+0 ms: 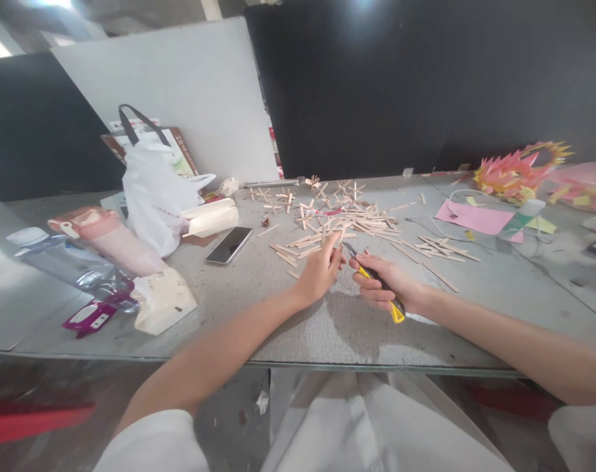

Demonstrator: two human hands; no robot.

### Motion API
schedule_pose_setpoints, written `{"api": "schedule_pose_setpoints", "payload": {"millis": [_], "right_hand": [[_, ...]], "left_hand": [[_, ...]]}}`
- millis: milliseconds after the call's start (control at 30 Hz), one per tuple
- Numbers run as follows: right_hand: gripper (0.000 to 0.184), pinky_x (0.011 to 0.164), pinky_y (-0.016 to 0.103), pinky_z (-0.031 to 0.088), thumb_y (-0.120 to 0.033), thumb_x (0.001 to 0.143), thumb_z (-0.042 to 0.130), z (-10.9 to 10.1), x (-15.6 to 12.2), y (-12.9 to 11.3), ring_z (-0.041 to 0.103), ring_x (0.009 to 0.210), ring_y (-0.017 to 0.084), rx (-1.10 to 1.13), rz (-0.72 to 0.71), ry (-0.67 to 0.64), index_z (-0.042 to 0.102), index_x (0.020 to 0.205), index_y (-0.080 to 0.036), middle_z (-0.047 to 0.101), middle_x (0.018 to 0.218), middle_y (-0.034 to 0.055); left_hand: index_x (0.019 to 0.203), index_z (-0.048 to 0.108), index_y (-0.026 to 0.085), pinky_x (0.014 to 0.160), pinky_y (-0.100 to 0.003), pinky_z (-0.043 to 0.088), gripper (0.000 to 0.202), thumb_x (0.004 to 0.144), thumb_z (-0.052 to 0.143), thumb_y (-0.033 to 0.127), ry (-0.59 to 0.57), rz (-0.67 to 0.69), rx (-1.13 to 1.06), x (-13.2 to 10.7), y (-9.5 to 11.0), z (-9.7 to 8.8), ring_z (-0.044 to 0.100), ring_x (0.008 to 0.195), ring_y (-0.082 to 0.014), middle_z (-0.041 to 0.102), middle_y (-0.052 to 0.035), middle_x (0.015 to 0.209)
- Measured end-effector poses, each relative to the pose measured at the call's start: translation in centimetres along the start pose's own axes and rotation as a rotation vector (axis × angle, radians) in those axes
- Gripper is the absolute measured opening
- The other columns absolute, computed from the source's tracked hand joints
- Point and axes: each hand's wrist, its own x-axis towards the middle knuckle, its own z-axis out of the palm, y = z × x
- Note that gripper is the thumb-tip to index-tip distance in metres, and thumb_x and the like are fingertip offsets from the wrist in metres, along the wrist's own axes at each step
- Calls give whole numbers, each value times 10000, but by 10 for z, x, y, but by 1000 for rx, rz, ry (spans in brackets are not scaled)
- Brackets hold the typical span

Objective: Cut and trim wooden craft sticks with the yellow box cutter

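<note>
My right hand (pixel 383 283) is closed around a yellow and black utility knife (pixel 376 280), its blade tip pointing up and left toward my other hand. My left hand (pixel 321 267) rests on the grey table (pixel 337 328), fingers pinched on a thin wooden stick (pixel 337 237) that reaches up into the pile. A heap of several wooden sticks and small stick crosses (pixel 341 213) lies just beyond both hands.
A smartphone (pixel 229 245) lies left of the sticks. Further left are a white plastic bag (pixel 155 190), a pink bottle (pixel 108 239), a clear bottle (pixel 61 259) and a tissue pack (pixel 162 300). Pink paper (pixel 475 216) and paper flowers (pixel 518 172) sit at right.
</note>
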Motion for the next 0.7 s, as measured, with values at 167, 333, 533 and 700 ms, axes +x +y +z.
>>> {"api": "schedule_pose_setpoints", "payload": {"millis": [167, 333, 533, 700], "right_hand": [[225, 288, 158, 255, -446, 1069, 466, -5, 0, -5, 52, 351, 80, 35, 33, -61, 436, 935, -269, 300, 518, -132], [292, 291, 190, 287, -537, 1042, 510, -6, -4, -6, 170, 309, 77, -94, -99, -26, 456, 939, -269, 371, 505, -132], [345, 391, 226, 350, -559, 994, 627, -22, -8, -11, 411, 392, 99, -816, -388, 231, 596, 898, -229, 472, 534, -78], [327, 449, 244, 334, -552, 961, 658, -24, 0, -8, 410, 449, 103, -938, -508, 458, 644, 959, -226, 473, 590, -69]], "left_hand": [[1464, 503, 206, 696, -251, 532, 434, 1116, 426, 454, -6, -89, -58, 4, -7, 2, 680, 628, -131, 752, -1, 799], [1374, 529, 205, 622, -247, 533, 435, 1086, 475, 526, -26, -166, -224, 8, -14, 0, 693, 583, -139, 736, 11, 747], [1210, 553, 194, 606, -257, 528, 435, 1041, 554, 595, 9, -170, -415, 6, 4, -5, 702, 571, -147, 747, -11, 727], [1108, 513, 198, 604, -267, 527, 441, 1010, 602, 619, -30, -186, -532, 4, 14, -5, 699, 572, -150, 745, -16, 720]]}}
